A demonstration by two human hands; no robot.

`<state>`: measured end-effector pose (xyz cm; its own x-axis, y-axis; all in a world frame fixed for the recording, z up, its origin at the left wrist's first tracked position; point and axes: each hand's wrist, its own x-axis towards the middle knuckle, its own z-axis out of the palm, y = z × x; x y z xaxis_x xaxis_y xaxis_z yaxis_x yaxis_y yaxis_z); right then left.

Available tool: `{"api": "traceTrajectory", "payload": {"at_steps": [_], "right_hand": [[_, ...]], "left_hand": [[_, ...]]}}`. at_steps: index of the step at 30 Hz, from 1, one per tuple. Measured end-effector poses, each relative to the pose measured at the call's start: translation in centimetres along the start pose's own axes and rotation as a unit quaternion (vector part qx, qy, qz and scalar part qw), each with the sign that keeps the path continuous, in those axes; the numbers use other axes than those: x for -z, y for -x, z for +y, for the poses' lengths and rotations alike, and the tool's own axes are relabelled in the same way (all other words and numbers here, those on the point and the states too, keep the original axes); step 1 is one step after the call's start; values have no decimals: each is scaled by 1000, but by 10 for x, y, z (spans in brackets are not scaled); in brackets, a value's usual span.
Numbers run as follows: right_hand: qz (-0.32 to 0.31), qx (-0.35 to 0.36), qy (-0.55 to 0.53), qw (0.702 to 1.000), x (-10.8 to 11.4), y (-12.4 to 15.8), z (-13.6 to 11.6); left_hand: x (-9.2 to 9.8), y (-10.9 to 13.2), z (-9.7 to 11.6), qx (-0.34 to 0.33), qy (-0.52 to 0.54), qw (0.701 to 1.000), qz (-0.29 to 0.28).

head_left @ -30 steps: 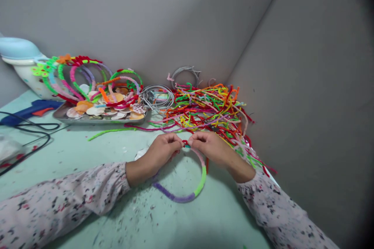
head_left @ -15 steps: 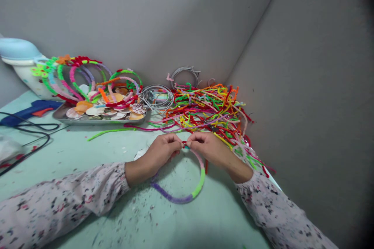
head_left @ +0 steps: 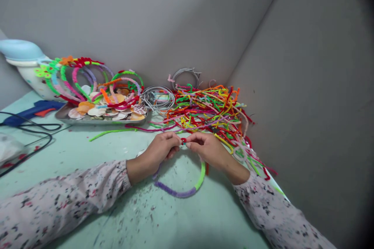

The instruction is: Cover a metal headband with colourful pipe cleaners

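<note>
A headband-like hoop (head_left: 187, 193) wrapped in fuzzy pipe cleaner, purple at its near side and green at its right, hangs just over the table below my hands. My left hand (head_left: 162, 148) and my right hand (head_left: 209, 149) pinch at its far side, fingertips almost meeting. Between the fingertips shows a small red bit of pipe cleaner (head_left: 183, 140) with a trace of teal under it. The fingers cover most of the hoop's far part, so how the red piece joins it is hidden.
A metal tray (head_left: 99, 122) holds shells and several colourful hoops. Beyond my right hand lies a tangled pile of pipe cleaners (head_left: 210, 105), with grey wire coils (head_left: 159, 99) beside it. At left are a blue glue gun (head_left: 26, 113), a black cable (head_left: 43, 134) and a lidded container (head_left: 32, 70).
Both hands keep their pinch and have moved slightly. The hoop's near side has risen a little, and its pink part is now mostly behind my right hand.
</note>
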<state>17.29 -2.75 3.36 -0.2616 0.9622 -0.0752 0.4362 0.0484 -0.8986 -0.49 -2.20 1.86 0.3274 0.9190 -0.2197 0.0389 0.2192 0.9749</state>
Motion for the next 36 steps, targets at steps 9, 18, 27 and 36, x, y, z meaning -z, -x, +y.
{"api": "traceTrajectory", "payload": {"at_steps": [9,18,27,36], "right_hand": [[23,-3,-24,999,2,-6,4],[25,-5,-19,999,3,-7,8],[12,-9,-40,999,0,-6,7],[10,25,-29,999,-1,-2,1]], "left_hand": [[-2,-3,0,3,48,999,-17],[-2,-5,-5,9,70,997,-19],[-2,-5,-5,11,61,998,-20],[-3,-1,-1,1,18,1000,-6]]}}
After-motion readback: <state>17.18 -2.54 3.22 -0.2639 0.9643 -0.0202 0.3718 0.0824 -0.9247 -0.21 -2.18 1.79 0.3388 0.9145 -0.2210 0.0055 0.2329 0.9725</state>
